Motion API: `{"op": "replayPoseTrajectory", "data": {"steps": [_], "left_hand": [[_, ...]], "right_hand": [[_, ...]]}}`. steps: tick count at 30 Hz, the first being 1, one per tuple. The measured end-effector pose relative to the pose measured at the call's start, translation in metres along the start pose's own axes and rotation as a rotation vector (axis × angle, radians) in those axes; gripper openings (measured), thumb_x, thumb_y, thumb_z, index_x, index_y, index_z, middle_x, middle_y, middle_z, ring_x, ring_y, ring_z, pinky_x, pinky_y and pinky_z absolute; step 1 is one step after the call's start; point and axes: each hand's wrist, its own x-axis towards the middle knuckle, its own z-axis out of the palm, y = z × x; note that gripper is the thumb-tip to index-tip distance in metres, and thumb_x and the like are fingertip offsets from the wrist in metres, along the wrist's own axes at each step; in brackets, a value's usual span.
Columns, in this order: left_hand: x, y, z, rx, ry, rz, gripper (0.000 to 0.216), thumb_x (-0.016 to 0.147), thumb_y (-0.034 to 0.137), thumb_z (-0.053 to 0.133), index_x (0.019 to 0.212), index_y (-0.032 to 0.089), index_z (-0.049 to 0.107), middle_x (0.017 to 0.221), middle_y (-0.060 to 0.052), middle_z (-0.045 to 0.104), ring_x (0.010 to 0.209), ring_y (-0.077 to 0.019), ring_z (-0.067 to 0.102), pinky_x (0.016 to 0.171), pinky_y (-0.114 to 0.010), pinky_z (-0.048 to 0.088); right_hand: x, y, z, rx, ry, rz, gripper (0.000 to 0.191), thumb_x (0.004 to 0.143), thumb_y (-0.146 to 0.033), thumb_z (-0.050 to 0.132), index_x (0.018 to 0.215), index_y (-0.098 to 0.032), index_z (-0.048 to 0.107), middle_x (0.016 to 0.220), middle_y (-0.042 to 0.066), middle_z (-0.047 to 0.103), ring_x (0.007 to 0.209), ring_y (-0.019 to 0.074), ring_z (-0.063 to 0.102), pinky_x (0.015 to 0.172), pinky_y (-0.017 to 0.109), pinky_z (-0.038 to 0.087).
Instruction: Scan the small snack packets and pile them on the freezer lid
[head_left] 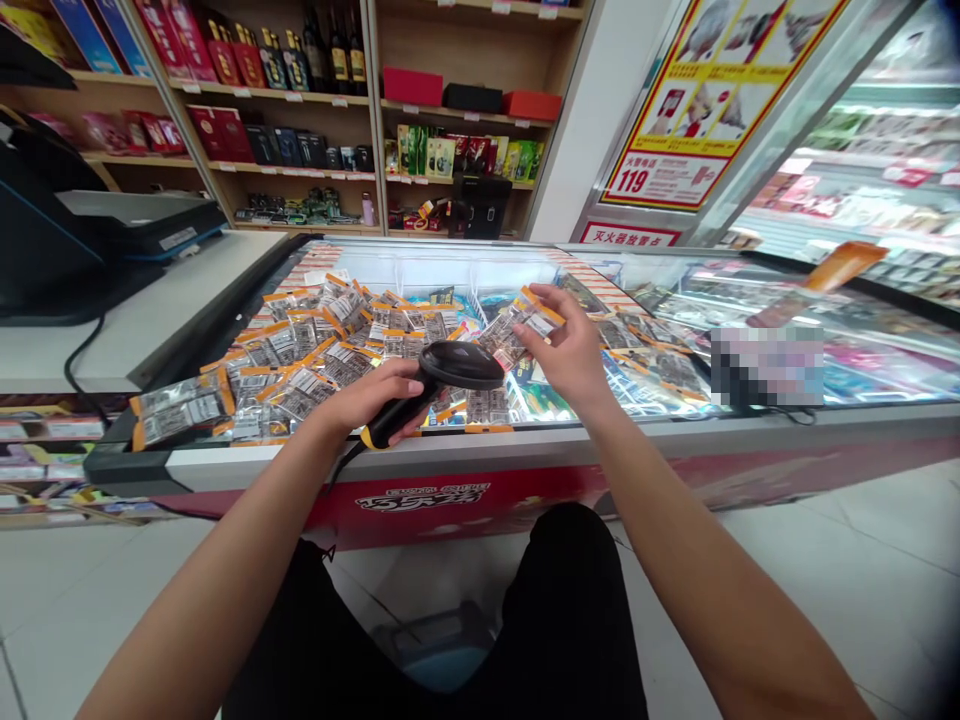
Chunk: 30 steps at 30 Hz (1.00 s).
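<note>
My left hand (382, 400) is wrapped round the handle of a black barcode scanner (459, 364), its head tilted toward the right. A clear snack packet (525, 318) with orange ends and a white label is pinched in my right hand (564, 345), a short way from the scanner's head. Many similar packets (330, 335) lie heaped on the glass top of the chest freezer (360, 465), mostly to the left of the scanner. More such packets (652, 350) lie to the right of my right hand.
At the left a counter (150, 330) carries a dark machine (45, 240) with a hanging cable. Behind the freezer stand shelves (420, 50) with bottles and boxes. A blurred orange-ended packet (847, 268) appears at the right, above a pixelated patch. My knees are close to the freezer's front.
</note>
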Motion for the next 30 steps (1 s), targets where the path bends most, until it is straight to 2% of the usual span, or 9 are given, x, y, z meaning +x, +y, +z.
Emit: {"op": "replayPoseTrajectory", "data": {"steps": [4, 9, 14, 18, 21, 23, 25, 27, 30], "left_hand": [[0.001, 0.000, 0.002, 0.006, 0.022, 0.004, 0.059, 0.092, 0.058, 0.074, 0.129, 0.012, 0.074, 0.059, -0.003, 0.068, 0.035, -0.0165, 0.055, 0.036, -0.024, 0.042], [0.003, 0.002, 0.004, -0.006, 0.108, 0.101, 0.065, 0.091, 0.062, 0.073, 0.131, 0.011, 0.072, 0.058, -0.001, 0.067, 0.035, -0.0152, 0.054, 0.037, -0.023, 0.043], [0.007, 0.009, 0.006, -0.013, 0.237, 0.212, 0.071, 0.085, 0.067, 0.076, 0.126, 0.010, 0.070, 0.055, 0.000, 0.066, 0.033, -0.0161, 0.053, 0.037, -0.025, 0.044], [0.009, 0.007, 0.002, -0.042, 0.389, 0.320, 0.066, 0.084, 0.069, 0.076, 0.119, 0.013, 0.069, 0.055, 0.002, 0.064, 0.033, -0.0165, 0.054, 0.036, -0.025, 0.041], [0.009, 0.003, -0.001, -0.068, 0.451, 0.355, 0.062, 0.085, 0.070, 0.075, 0.114, 0.016, 0.067, 0.055, 0.003, 0.064, 0.033, -0.0149, 0.053, 0.037, -0.024, 0.041], [0.008, 0.002, -0.002, -0.076, 0.454, 0.352, 0.061, 0.085, 0.069, 0.076, 0.114, 0.016, 0.067, 0.056, 0.003, 0.064, 0.034, -0.0145, 0.053, 0.037, -0.024, 0.041], [0.008, 0.002, -0.001, -0.074, 0.436, 0.344, 0.062, 0.085, 0.069, 0.076, 0.115, 0.016, 0.067, 0.056, 0.003, 0.064, 0.034, -0.0148, 0.054, 0.037, -0.024, 0.041], [0.009, 0.003, 0.000, -0.069, 0.419, 0.341, 0.063, 0.085, 0.070, 0.077, 0.116, 0.015, 0.067, 0.055, 0.003, 0.064, 0.033, -0.0151, 0.054, 0.036, -0.024, 0.040], [0.009, 0.004, 0.002, -0.069, 0.409, 0.352, 0.064, 0.084, 0.070, 0.078, 0.116, 0.015, 0.068, 0.055, 0.003, 0.064, 0.033, -0.0159, 0.054, 0.036, -0.025, 0.040]], "right_hand": [[0.001, 0.003, 0.000, -0.003, -0.008, 0.011, 0.055, 0.081, -0.038, 0.098, 0.131, -0.030, 0.077, 0.151, 0.010, 0.069, 0.157, 0.0396, 0.054, 0.111, 0.053, 0.066], [0.006, 0.025, -0.009, -0.028, -0.029, 0.114, 0.061, 0.076, -0.046, 0.100, 0.131, -0.029, 0.078, 0.144, 0.011, 0.074, 0.133, 0.0363, 0.071, 0.106, 0.052, 0.067], [0.009, 0.053, 0.005, -0.362, -0.264, 0.032, 0.051, 0.089, -0.064, 0.088, 0.121, -0.026, 0.079, 0.135, 0.013, 0.079, 0.132, 0.0391, 0.070, 0.122, 0.065, 0.050], [0.019, 0.065, 0.005, -0.623, -0.304, -0.093, 0.055, 0.102, -0.076, 0.066, 0.119, -0.025, 0.079, 0.134, 0.017, 0.079, 0.138, 0.0421, 0.065, 0.131, 0.067, 0.037], [0.031, 0.076, -0.028, -0.794, -0.176, -0.109, 0.052, 0.112, -0.064, 0.053, 0.127, -0.021, 0.077, 0.140, 0.021, 0.076, 0.142, 0.0425, 0.063, 0.131, 0.066, 0.036], [0.038, 0.087, -0.062, -0.965, -0.032, -0.043, 0.049, 0.108, -0.056, 0.064, 0.132, -0.015, 0.074, 0.145, 0.029, 0.070, 0.148, 0.0495, 0.055, 0.127, 0.072, 0.035], [0.041, 0.099, -0.096, -1.076, 0.083, 0.078, 0.047, 0.101, -0.051, 0.078, 0.126, -0.011, 0.074, 0.140, 0.035, 0.069, 0.150, 0.0551, 0.050, 0.123, 0.073, 0.035], [0.042, 0.108, -0.122, -1.105, 0.092, 0.151, 0.040, 0.100, -0.045, 0.081, 0.121, -0.011, 0.074, 0.139, 0.037, 0.068, 0.149, 0.0568, 0.049, 0.120, 0.074, 0.035], [0.042, 0.114, -0.137, -1.094, 0.023, 0.116, 0.029, 0.097, -0.035, 0.080, 0.116, -0.014, 0.075, 0.139, 0.031, 0.070, 0.146, 0.0520, 0.054, 0.122, 0.071, 0.038]]}}
